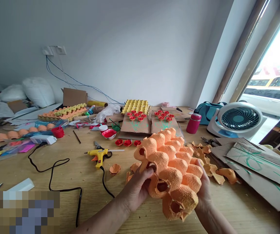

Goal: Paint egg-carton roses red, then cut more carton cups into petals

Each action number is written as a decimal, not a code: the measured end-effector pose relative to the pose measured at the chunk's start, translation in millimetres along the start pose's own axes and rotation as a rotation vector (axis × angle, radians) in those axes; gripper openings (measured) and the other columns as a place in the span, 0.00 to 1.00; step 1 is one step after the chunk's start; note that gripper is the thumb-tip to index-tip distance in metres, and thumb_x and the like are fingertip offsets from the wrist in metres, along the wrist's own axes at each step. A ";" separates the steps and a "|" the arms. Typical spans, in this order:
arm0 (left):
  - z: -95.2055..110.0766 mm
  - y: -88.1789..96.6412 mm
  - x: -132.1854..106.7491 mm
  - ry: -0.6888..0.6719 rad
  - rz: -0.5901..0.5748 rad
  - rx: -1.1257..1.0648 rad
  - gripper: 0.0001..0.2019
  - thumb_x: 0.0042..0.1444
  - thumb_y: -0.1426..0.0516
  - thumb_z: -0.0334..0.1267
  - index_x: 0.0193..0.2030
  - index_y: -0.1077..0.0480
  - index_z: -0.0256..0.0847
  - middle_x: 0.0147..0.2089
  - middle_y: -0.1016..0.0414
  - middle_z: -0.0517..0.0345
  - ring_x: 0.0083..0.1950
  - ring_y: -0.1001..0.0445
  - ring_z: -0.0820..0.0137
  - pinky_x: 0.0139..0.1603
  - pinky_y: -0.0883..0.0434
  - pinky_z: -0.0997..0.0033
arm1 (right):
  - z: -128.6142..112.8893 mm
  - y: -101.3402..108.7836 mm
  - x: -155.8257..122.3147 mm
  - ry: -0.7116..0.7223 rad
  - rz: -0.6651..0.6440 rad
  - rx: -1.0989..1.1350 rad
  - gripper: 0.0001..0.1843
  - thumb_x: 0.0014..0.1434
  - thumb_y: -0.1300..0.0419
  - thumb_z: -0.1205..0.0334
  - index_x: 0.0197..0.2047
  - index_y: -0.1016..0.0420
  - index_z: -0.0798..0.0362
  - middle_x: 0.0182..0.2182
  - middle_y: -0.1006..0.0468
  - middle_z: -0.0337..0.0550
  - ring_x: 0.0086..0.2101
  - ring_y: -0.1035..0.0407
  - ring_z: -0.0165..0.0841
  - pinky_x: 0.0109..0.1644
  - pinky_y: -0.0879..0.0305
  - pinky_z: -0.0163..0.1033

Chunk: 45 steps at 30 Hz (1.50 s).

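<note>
Head view: I have the left hand (138, 182) clamped on the near-left edge of an orange egg tray (171, 162), thumb at a torn opening, and the right hand (205, 190) gripping its right side; the tray is tilted, bumps up, above the wooden table (69, 175). Ahead to the left lies a yellow glue gun (98, 155), its small markings unreadable to me, with an orange petal cup (115, 169) near it. At right, torn orange pieces (213, 172) lie beside cardboard sheets (259, 162) bearing green strokes I can't read as words. Further off come three red flowers (128, 143) in a row, then cardboard panels (127, 126) carrying red blooms (140, 119) over green scribbles. A yellow egg tray (135, 106) sits farthest, by the wall (142, 48).
</note>
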State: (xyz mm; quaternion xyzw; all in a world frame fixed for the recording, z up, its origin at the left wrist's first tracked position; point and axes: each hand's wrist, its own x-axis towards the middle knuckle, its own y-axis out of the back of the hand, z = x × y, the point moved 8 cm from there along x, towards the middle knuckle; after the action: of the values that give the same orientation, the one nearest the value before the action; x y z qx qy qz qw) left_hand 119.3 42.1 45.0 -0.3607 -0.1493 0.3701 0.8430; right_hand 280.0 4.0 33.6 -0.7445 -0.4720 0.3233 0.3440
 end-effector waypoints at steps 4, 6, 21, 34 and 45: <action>-2.4 -1.8 -5.1 0.018 -0.042 -0.071 0.20 0.47 0.30 0.41 0.47 0.24 0.43 0.50 0.18 0.53 0.59 0.24 0.54 0.60 0.28 0.56 | 14.8 -1.5 -1.9 -0.054 -0.081 -0.047 0.16 0.55 0.34 0.47 0.44 0.19 0.45 0.33 0.13 0.41 0.45 0.19 0.48 0.54 0.24 0.55; -3.2 -4.0 -7.1 0.036 -0.071 -0.091 0.20 0.46 0.30 0.40 0.47 0.24 0.43 0.50 0.18 0.53 0.58 0.23 0.53 0.60 0.28 0.54 | 20.9 1.8 -0.8 -0.085 -0.101 -0.060 0.16 0.56 0.34 0.46 0.43 0.19 0.45 0.32 0.13 0.40 0.44 0.18 0.48 0.54 0.23 0.54; -2.0 -3.1 -2.5 0.038 -0.021 0.098 0.16 0.52 0.33 0.41 0.48 0.23 0.43 0.42 0.20 0.54 0.47 0.22 0.59 0.48 0.26 0.64 | -28.0 11.5 7.5 0.019 -0.029 -0.034 0.17 0.55 0.36 0.46 0.42 0.20 0.49 0.39 0.13 0.48 0.50 0.21 0.51 0.60 0.29 0.60; -1.1 23.3 -4.8 0.055 0.306 0.200 0.10 0.49 0.33 0.40 0.38 0.24 0.43 0.37 0.21 0.58 0.40 0.22 0.63 0.36 0.25 0.68 | -52.0 32.3 5.2 0.145 0.140 -0.053 0.19 0.60 0.42 0.45 0.47 0.19 0.46 0.39 0.13 0.46 0.47 0.20 0.48 0.61 0.29 0.58; 31.8 9.4 -1.7 0.051 0.167 0.377 0.07 0.47 0.34 0.38 0.34 0.24 0.41 0.31 0.21 0.57 0.31 0.27 0.68 0.27 0.34 0.75 | -89.6 47.0 5.2 0.173 0.225 -0.032 0.21 0.59 0.41 0.48 0.52 0.21 0.47 0.42 0.14 0.48 0.47 0.20 0.50 0.59 0.28 0.60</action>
State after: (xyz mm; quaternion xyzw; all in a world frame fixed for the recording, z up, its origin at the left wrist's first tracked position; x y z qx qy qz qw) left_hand 96.9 61.1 60.4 -0.2167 -0.0256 0.4511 0.8654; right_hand 376.6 -24.7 44.0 -0.8233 -0.3593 0.2870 0.3327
